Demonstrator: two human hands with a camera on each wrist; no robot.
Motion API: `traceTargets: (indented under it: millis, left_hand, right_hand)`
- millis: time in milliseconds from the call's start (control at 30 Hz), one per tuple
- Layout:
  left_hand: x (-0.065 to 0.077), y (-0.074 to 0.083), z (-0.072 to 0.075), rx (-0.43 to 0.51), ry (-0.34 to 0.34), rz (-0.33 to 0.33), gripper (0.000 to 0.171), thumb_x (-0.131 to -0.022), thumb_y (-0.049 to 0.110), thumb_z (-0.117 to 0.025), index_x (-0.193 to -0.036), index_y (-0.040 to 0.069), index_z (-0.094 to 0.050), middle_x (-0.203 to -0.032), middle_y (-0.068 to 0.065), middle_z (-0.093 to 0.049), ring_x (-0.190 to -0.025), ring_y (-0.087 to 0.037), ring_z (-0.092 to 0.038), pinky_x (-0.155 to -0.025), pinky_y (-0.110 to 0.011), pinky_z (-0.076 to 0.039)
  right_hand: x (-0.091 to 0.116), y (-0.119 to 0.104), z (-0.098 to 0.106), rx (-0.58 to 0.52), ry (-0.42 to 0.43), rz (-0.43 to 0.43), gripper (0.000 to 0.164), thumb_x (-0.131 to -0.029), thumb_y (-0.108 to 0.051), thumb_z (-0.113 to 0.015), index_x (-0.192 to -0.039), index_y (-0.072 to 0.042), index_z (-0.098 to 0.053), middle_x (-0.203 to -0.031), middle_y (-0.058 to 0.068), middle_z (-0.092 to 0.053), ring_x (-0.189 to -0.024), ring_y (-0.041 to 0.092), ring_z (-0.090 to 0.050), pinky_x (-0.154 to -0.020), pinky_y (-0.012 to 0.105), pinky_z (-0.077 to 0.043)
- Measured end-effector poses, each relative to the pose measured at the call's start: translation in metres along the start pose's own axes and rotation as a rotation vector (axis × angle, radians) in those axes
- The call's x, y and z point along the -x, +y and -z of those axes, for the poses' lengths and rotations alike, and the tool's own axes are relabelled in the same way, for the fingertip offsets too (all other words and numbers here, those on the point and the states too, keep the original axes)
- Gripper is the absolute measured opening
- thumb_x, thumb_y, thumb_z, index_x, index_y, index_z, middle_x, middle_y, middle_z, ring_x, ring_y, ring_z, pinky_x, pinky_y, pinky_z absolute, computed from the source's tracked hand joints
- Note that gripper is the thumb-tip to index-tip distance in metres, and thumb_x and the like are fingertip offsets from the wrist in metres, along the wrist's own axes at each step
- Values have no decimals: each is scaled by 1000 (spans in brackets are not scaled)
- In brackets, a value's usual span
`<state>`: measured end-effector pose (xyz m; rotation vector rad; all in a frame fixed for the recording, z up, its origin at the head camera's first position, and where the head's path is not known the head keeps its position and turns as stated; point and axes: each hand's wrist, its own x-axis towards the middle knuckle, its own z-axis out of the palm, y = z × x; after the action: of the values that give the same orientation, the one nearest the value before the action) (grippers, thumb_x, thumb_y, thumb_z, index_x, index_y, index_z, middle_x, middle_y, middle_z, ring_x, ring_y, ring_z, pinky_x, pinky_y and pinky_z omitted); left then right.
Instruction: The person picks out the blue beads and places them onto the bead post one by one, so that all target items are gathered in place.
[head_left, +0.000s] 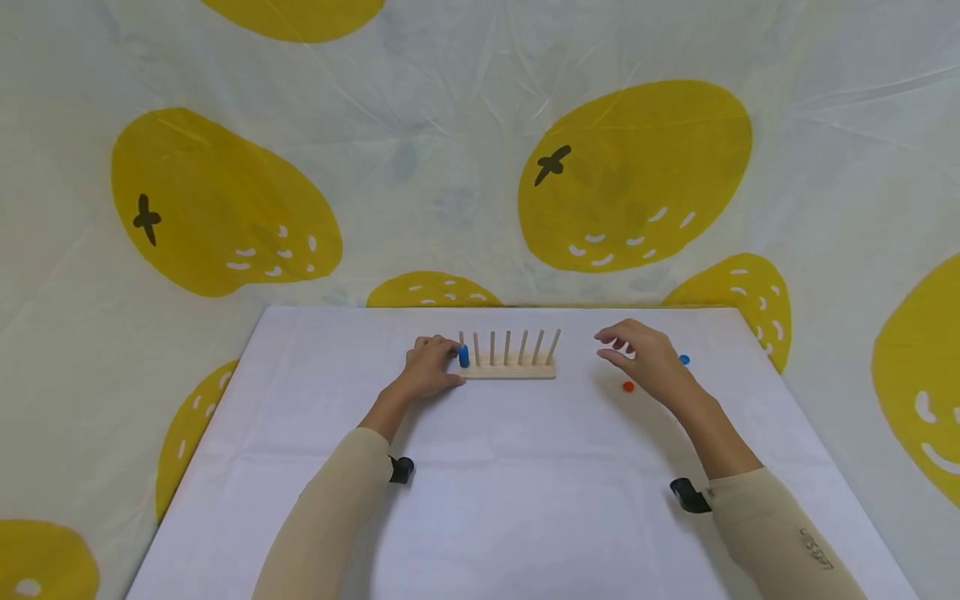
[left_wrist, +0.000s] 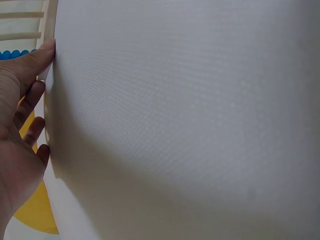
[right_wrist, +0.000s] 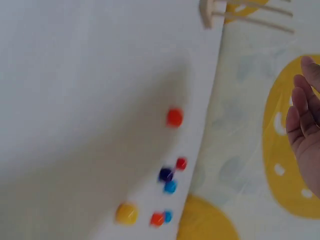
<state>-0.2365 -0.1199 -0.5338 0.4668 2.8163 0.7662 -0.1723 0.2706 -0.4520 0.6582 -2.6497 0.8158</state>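
Note:
A pale wooden peg rack [head_left: 510, 373] with a row of upright pegs stands toward the back of the table. Blue beads [head_left: 463, 357] are stacked on its leftmost peg; the other pegs are bare. My left hand [head_left: 426, 367] holds the rack's left end, thumb at the front of the base and fingers behind. In the left wrist view the thumb [left_wrist: 42, 55] lies along the base beside the ridged blue stack [left_wrist: 17, 54]. Right of the rack, my right hand [head_left: 647, 358] is raised above the table, fingers loosely bent, with nothing visible in its grasp.
An orange-red bead [head_left: 628, 387] lies below the right hand, and a blue bead [head_left: 684, 360] shows behind it. The right wrist view shows several more loose beads, including a yellow one [right_wrist: 127, 214]. A fruit-patterned cloth [head_left: 450, 208] hangs behind the white table [head_left: 525, 500].

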Motion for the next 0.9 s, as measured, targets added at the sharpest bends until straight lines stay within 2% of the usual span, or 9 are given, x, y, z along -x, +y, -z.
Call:
traceTargets:
  millis: [100,333,433,567,733,900]
  left_hand:
    - [1,0,0,7,2,2,61,-85,32,-86,-138,12,-63,-135,-7,-62,-141,-34,-39,-114,-57,-32]
    - [1,0,1,16,1,-7,61,-85,32,-86,-138,12,-63,-136,-7,-62,-142,-35,-38,-114,-57,-31]
    - [1,0,1,18,-1,-4,61,-85,32,-86,-138,13,-63,-135,-7,-62,-142,-34,-38,-115,-57,-31]
    - [1,0,1,14,0,-3,61,-85,32,-86,-138,13,-63,-134,-6,-62,-141,-34,-39,-114,-57,-32]
    - [2,2,2,19,3,-5,61,-85,31,-86,-138,12,-63,-134,-7,-62,-140,-35,-39,-114,-57,-32]
    - [2,3,3,9,3,-1,61,-85,32,-86,-138,12,-63,-134,-7,-62,-140,-35,-40,-113,-56,-33]
  right_hand:
    - [15,20,6,37,3,-58,27,-86,-5,-82,-112,-7,-74,-104,6,-73,-88,21,-66,-74,34,-56]
    - [46,69,17,55,-51,-279,28,-92,-9,-77,-119,-4,-71,-106,12,-74,-98,29,-65,-88,52,-53]
    - [54,84,21,54,-91,-364,29,-95,-13,-75,-123,-5,-69,-110,13,-72,-101,31,-62,-86,43,-55]
    - [58,94,24,51,-139,-429,31,-98,-17,-72,-126,-4,-68,-114,16,-71,-102,33,-60,-85,38,-53]
    - [60,103,21,24,-215,-470,35,-100,-17,-68,-132,-1,-65,-124,22,-67,-109,39,-60,-95,56,-50]
    - [61,111,15,13,-293,-529,39,-101,-18,-67,-136,-2,-62,-127,23,-65,-113,39,-59,-100,60,-49]
